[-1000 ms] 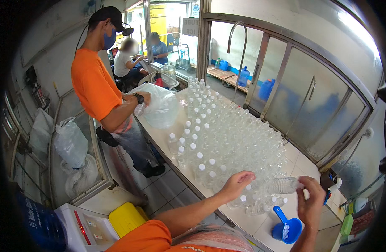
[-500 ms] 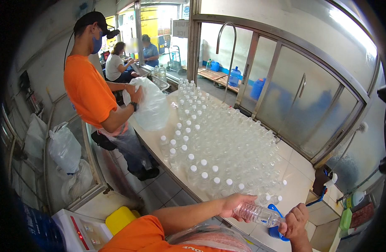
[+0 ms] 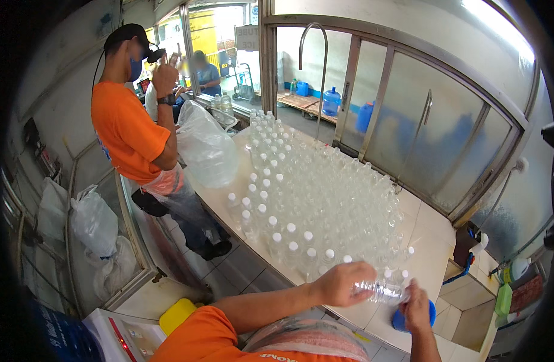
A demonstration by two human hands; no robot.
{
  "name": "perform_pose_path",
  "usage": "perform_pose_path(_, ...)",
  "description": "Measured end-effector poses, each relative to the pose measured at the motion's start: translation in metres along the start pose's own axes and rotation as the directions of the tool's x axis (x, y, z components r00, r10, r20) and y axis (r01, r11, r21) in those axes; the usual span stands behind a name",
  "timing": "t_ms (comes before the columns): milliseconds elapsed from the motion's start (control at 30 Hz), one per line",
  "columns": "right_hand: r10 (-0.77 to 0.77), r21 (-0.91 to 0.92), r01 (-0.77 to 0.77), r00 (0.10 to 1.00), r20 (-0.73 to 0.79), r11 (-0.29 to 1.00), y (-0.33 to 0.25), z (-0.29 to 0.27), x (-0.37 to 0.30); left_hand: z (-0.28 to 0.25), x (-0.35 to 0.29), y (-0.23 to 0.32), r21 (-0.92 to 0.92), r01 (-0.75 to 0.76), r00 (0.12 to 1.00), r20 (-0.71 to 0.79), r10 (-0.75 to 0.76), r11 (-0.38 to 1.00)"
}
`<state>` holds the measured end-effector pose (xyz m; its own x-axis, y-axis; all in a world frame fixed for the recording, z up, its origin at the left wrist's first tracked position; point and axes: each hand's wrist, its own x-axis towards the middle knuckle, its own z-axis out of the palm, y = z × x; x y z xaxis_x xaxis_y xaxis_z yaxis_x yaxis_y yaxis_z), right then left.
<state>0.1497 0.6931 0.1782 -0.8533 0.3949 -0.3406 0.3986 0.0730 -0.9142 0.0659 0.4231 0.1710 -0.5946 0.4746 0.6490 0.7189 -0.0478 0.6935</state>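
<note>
My left hand (image 3: 343, 285) is wrapped round the body of a clear plastic bottle (image 3: 382, 292), which lies tilted nearly level above the table's near edge. My right hand (image 3: 416, 306) has its fingers closed at the bottle's neck end; any cap there is hidden by the fingers. Below and behind my right hand stands a blue tub (image 3: 432, 313). Just beyond my hands, many clear bottles (image 3: 343, 205) crowd the table (image 3: 424, 232). White caps (image 3: 291, 227) top those along the left and near sides, while the middle ones look uncapped.
A co-worker in an orange shirt (image 3: 129, 130) stands at the table's far left, beside a big clear plastic bag (image 3: 207, 151). Curved metal pipes (image 3: 325, 66) hang over the far side. A brown container (image 3: 467, 238) stands at the right. A yellow lid (image 3: 177, 315) lies low left.
My right hand has turned from a fist to fingers pointing up at the bottle's neck. The co-worker has taken a hand off the bag and raised it near the head. My view has shifted slightly.
</note>
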Motion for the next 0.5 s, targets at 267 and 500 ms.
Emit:
perform_pose_path(267, -0.928, -0.420, 0.907, 0.167, 0.334, 0.012, -0.057, -0.005, 0.006, -0.010, 0.010, -0.004, -0.614, 0.789, 0.453, 0.608, -0.651, -0.025)
perform_pose_path(500, -0.696, -0.420, 0.661, 0.712, 0.091, 0.621, -0.016, 0.022, -0.001, -0.006, -0.010, 0.000, -0.206, 0.372, 0.925, -0.006, -0.381, 0.905)
